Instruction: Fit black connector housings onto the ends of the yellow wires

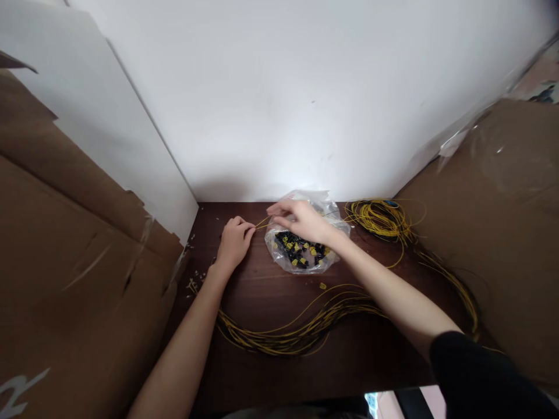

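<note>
- Basically a dark wooden table point(271, 372) set against a white wall point(279, 87), boxed in by cardboard on both sides.
- Left cardboard sheet point(74, 262) leans along the table's left edge, with a white panel point(100, 110) behind it; right cardboard sheet point(502, 233) covers the right side and has some clear film over its top part.
- Long bundle of yellow wires point(297, 331) lies across the table's near half, curving from under the left forearm toward the right edge, then up the right side.
- Coil of the same yellow wire point(379, 218) sits at the back right, close to the wall, just beside the bag.
- Clear plastic bag point(305, 256) sits mid-table near the wall, open at the top, with small black and yellow clips point(301, 250) inside.
- One loose yellow clip point(322, 286) lies on the table just in front of the bag.
- Small pale scraps point(194, 279) are scattered by the left edge.
- Right hand point(301, 220) hovers over the bag, palm down, fingers curled loosely; thumb and forefinger seem to pinch the far end of a thin wire, too small to be sure.
- Left hand point(233, 241) rests on the table left of the bag, fingers closed, pinching a single yellow wire point(262, 223).
- That wire runs taut between the two hands, just above the bag's left rim.
</note>
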`<move>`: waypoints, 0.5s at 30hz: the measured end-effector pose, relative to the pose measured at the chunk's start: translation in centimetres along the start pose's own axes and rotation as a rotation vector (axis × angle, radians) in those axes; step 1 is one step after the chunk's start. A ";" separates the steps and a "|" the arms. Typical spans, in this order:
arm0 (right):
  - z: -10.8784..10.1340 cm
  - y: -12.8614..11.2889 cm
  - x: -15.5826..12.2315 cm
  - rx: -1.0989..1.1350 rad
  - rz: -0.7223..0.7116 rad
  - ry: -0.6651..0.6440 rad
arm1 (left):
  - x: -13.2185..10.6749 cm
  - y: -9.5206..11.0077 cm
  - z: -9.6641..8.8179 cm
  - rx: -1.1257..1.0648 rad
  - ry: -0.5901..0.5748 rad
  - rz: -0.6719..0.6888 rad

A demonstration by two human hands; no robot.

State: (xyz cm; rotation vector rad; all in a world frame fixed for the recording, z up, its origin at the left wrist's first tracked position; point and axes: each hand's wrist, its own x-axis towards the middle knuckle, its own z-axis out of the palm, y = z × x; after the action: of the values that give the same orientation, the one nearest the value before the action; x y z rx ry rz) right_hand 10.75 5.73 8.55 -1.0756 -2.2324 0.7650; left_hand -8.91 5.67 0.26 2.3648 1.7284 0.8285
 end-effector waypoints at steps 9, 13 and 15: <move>4.2 0.8 4.7 -0.648 -0.177 -0.230 | -0.3 -0.3 -0.1 -0.182 0.066 -0.031; 3.8 0.8 4.5 -0.510 -0.105 -0.183 | -0.3 -0.3 -0.4 -0.247 0.019 -0.030; 2.9 0.7 4.0 -0.370 -0.044 -0.191 | -0.3 -0.3 -0.6 -0.261 -0.012 -0.031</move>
State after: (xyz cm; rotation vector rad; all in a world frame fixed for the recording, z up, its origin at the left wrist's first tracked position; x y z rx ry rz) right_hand 6.96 8.65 6.95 -1.1550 -2.6234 0.4598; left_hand -9.48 5.40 0.59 2.1633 1.5407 0.9665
